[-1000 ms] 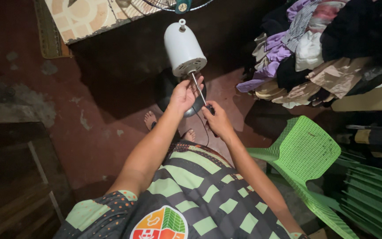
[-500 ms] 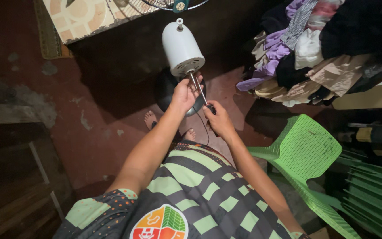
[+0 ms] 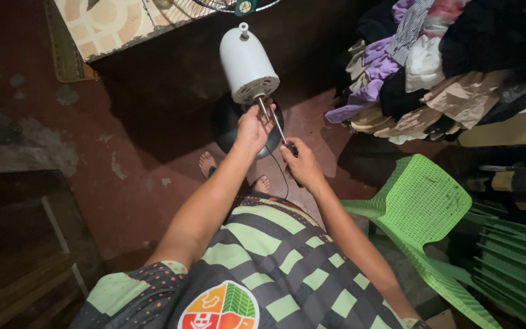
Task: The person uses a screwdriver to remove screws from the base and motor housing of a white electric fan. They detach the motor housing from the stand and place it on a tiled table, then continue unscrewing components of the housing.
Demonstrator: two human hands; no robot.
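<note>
Below the white motor housing (image 3: 248, 64), both hands grip: left hand (image 3: 252, 129) steadying, right hand (image 3: 300, 163) holding screwdriver (image 3: 273, 123).

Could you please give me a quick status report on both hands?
Left hand steadying white motor housing. Right hand gripping screwdriver, tip at housing. Nothing blocking.

You have a white, rounded fan motor housing (image 3: 247, 63) tilted up in front of you, its vented flat end facing you and a small knob at the far end. A screwdriver (image 3: 273, 121) with a thin metal shaft and dark handle meets that vented end.
</note>
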